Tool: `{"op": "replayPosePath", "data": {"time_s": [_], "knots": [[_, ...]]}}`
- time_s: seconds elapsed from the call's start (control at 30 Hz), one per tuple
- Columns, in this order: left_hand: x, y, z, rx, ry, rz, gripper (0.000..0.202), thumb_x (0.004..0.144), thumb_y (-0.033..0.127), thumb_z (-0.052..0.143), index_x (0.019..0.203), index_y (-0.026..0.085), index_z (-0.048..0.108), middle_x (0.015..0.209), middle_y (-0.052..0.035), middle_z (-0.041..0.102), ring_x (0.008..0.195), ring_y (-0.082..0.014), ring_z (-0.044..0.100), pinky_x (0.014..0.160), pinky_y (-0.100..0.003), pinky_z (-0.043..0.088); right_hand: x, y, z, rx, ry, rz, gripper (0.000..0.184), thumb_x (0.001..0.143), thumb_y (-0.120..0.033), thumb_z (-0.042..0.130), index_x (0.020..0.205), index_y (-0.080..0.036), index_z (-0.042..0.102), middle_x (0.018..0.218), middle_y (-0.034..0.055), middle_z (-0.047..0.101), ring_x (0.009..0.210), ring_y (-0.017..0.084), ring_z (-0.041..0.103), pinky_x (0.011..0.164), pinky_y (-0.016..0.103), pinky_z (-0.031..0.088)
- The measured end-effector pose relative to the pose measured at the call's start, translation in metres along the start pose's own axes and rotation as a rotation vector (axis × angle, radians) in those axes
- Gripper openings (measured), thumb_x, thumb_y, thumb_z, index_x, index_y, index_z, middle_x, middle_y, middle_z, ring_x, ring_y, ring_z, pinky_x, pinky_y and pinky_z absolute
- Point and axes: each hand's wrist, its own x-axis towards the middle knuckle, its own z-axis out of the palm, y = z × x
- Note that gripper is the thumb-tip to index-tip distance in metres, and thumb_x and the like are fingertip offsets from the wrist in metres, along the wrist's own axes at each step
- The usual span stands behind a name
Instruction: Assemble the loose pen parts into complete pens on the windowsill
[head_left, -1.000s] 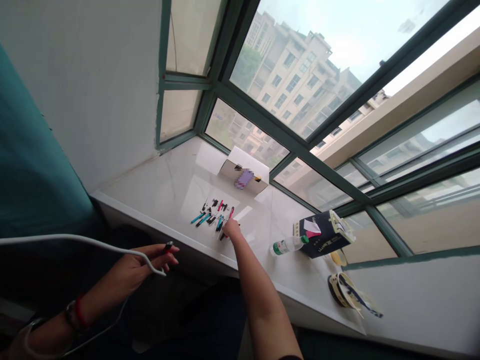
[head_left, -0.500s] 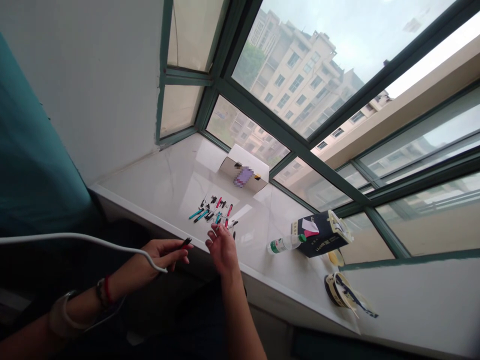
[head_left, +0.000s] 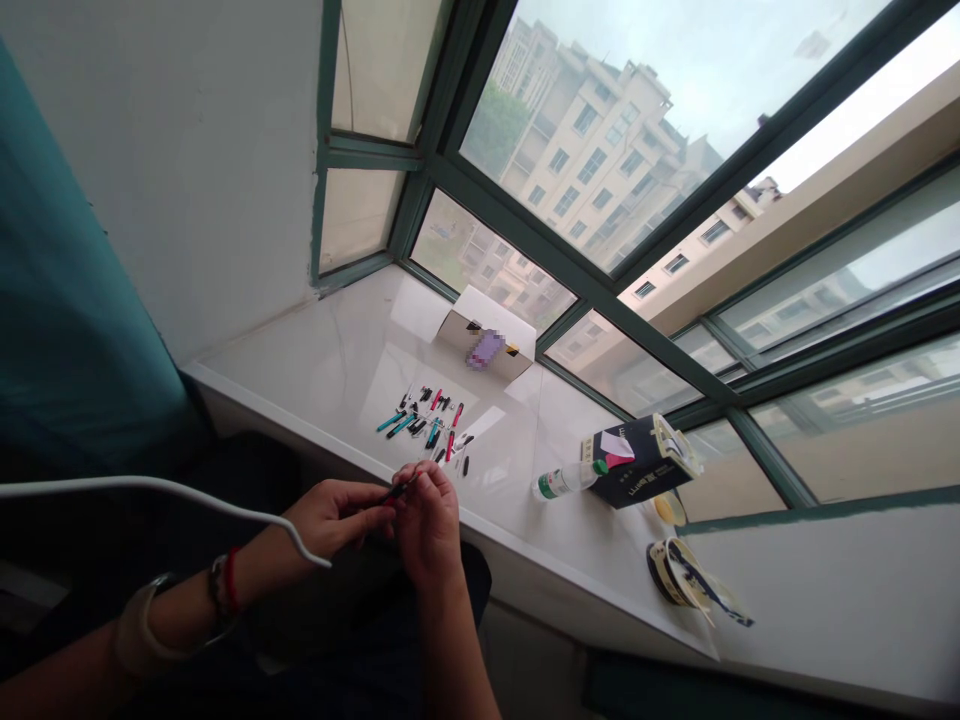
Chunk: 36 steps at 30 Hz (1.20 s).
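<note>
My left hand (head_left: 337, 515) is closed around a dark pen barrel (head_left: 394, 494) with a bit of red on it. Its front end points toward my right hand (head_left: 427, 515), whose thumb and fingers pinch a small thin pen piece at that end. Fingers cover most of this piece, so its exact kind is unclear. The two hands meet just in front of the sill's edge. Beyond them, several loose pen parts (head_left: 433, 432) in blue, red, black and clear lie spread on the white windowsill (head_left: 315, 370).
An open white box (head_left: 480, 330) with a blurred purple patch stands by the window. To the right are a water bottle (head_left: 566, 482) with a green cap, a dark carton (head_left: 637, 465) and a round tub (head_left: 675, 575). A white cable (head_left: 150, 485) passes over my left forearm.
My right hand has come down and left from near the pen parts to meet my left hand. My left hand has shifted slightly right, and the pen barrel's end now touches my right fingers.
</note>
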Motion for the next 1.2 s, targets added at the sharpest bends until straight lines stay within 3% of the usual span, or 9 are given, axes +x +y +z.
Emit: {"op": "replayPosePath", "data": {"time_s": [0.27, 0.43, 0.57, 0.67, 0.87, 0.97, 1.07, 1.2], "knots": [[-0.004, -0.001, 0.003, 0.045, -0.012, 0.029, 0.028, 0.064, 0.044, 0.074, 0.077, 0.019, 0.078, 0.065, -0.0051, 0.070, 0.050, -0.0157, 0.055, 0.047, -0.024, 0.043, -0.008, 0.001, -0.002, 0.027, -0.019, -0.009, 0.020, 0.074, -0.032, 0.074, 0.081, -0.021, 0.059, 0.088, 0.0029, 0.061, 0.069, 0.012, 0.051, 0.063, 0.025, 0.045], [-0.007, -0.003, 0.005, 0.038, 0.100, 0.108, 0.025, 0.064, 0.044, 0.073, 0.069, 0.020, 0.077, 0.060, -0.0034, 0.068, 0.046, -0.0140, 0.052, 0.043, -0.022, 0.040, -0.008, 0.000, -0.002, -0.036, -0.044, -0.065, 0.018, 0.076, -0.032, 0.073, 0.081, -0.021, 0.060, 0.087, 0.0033, 0.062, 0.070, 0.013, 0.052, 0.065, 0.026, 0.045], [-0.006, -0.011, 0.001, 0.137, -0.007, 0.031, 0.034, 0.070, 0.048, 0.069, 0.086, 0.020, 0.078, 0.067, -0.0040, 0.070, 0.047, -0.0133, 0.051, 0.044, -0.022, 0.038, -0.008, 0.000, -0.003, -0.139, -0.053, -0.129, 0.018, 0.078, -0.034, 0.071, 0.082, -0.021, 0.059, 0.085, 0.0033, 0.063, 0.070, 0.014, 0.053, 0.066, 0.028, 0.046], [-0.006, -0.017, -0.002, 0.184, -0.007, 0.009, 0.043, 0.074, 0.053, 0.065, 0.099, 0.020, 0.076, 0.069, -0.0029, 0.069, 0.047, -0.0123, 0.049, 0.043, -0.022, 0.036, -0.008, -0.003, -0.006, -0.219, -0.059, -0.169, 0.016, 0.082, -0.034, 0.069, 0.086, -0.021, 0.060, 0.086, 0.0035, 0.065, 0.071, 0.014, 0.057, 0.068, 0.028, 0.048], [-0.009, -0.014, -0.004, 0.321, -0.007, 0.051, 0.049, 0.081, 0.053, 0.058, 0.111, 0.016, 0.072, 0.066, -0.0004, 0.068, 0.047, -0.0099, 0.049, 0.042, -0.019, 0.036, -0.014, -0.033, -0.013, -0.715, -0.172, -0.319, 0.014, 0.089, -0.031, 0.063, 0.096, -0.020, 0.067, 0.089, 0.0047, 0.066, 0.083, 0.017, 0.062, 0.075, 0.029, 0.050], [-0.013, -0.012, -0.007, 0.471, -0.018, 0.179, 0.043, 0.086, 0.048, 0.055, 0.111, 0.018, 0.072, 0.078, -0.0024, 0.073, 0.063, -0.0137, 0.062, 0.058, -0.021, 0.049, -0.018, -0.058, -0.012, -1.039, -0.288, -0.412, 0.012, 0.092, -0.027, 0.059, 0.096, -0.021, 0.068, 0.092, 0.0050, 0.065, 0.086, 0.017, 0.061, 0.078, 0.030, 0.048], [-0.018, -0.010, -0.007, 0.632, 0.000, 0.356, 0.035, 0.089, 0.041, 0.054, 0.112, 0.020, 0.071, 0.095, -0.0042, 0.075, 0.084, -0.0165, 0.067, 0.076, -0.023, 0.052, -0.023, -0.080, -0.008, -1.302, -0.430, -0.465, 0.014, 0.095, -0.024, 0.052, 0.099, -0.021, 0.065, 0.093, 0.0058, 0.064, 0.088, 0.017, 0.059, 0.080, 0.030, 0.046], [-0.022, -0.009, -0.004, 0.768, -0.023, 0.444, 0.032, 0.094, 0.035, 0.049, 0.116, 0.022, 0.068, 0.094, -0.0034, 0.073, 0.084, -0.0143, 0.067, 0.074, -0.020, 0.050, -0.029, -0.094, -0.005, -1.532, -0.541, -0.530, 0.015, 0.098, -0.022, 0.045, 0.099, -0.020, 0.060, 0.090, 0.0068, 0.063, 0.086, 0.018, 0.055, 0.078, 0.030, 0.044]]}}
